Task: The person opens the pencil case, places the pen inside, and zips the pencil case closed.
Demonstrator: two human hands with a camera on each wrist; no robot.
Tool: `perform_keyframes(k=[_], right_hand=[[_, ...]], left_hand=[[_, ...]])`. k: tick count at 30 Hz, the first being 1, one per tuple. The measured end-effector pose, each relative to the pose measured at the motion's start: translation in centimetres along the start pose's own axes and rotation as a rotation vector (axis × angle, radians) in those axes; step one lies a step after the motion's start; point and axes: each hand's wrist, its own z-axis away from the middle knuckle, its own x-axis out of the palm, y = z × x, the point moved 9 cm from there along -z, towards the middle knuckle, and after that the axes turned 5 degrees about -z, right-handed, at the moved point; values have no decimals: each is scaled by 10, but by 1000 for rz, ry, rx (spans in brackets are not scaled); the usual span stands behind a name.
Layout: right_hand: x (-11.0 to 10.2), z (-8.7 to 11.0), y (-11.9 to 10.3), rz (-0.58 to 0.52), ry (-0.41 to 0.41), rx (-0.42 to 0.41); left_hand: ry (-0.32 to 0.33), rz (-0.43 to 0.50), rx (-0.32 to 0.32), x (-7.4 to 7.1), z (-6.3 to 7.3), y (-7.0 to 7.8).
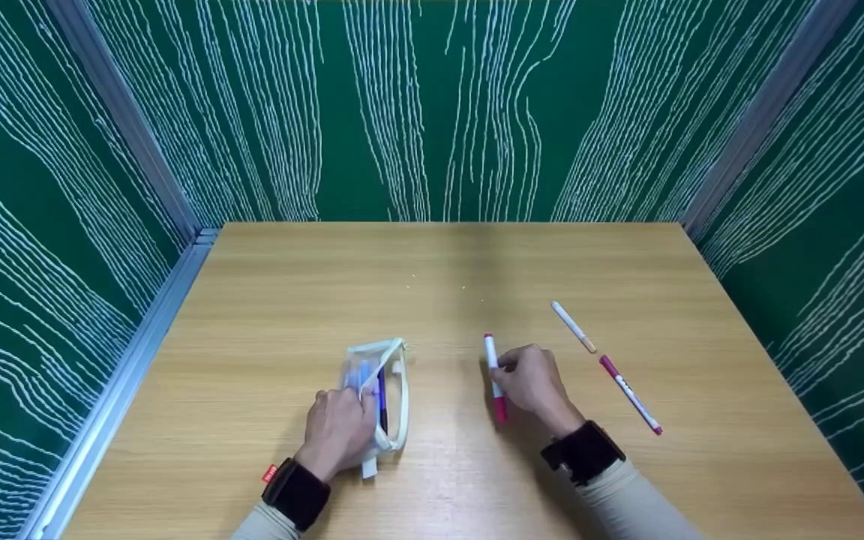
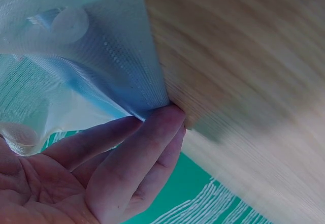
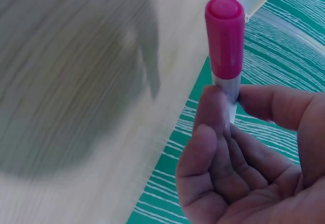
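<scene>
My left hand holds the side of a translucent mesh pencil case with a pale zip edge. The case gapes on its right side, and a dark purple pen and some bluish shapes show inside. In the left wrist view, the fingers curl against the mesh fabric. To the right, my right hand pinches a white marker with a pink cap between thumb and fingers. The right wrist view shows its pink cap pointing up, clear of the fingertips.
Right of my right hand, a white marker with a pale orange end and a pink-and-white marker lie on the wooden table. Small white specks dot the table's middle. Green panels with white lines stand around it.
</scene>
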Motion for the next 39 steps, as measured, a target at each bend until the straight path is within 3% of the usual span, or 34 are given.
perform_keyframes(k=[8, 20, 29, 39], right_hand=[[17, 2, -7, -83, -45, 43], [43, 7, -26, -121, -92, 14], [72, 11, -39, -278, -205, 96], [101, 12, -51, -270, -256, 128]], left_hand=[[-17, 3, -15, 1, -1, -1], [-56, 13, -32, 3, -2, -3], [-7, 1, 3, 0, 0, 0], [-41, 11, -17, 3, -1, -2]])
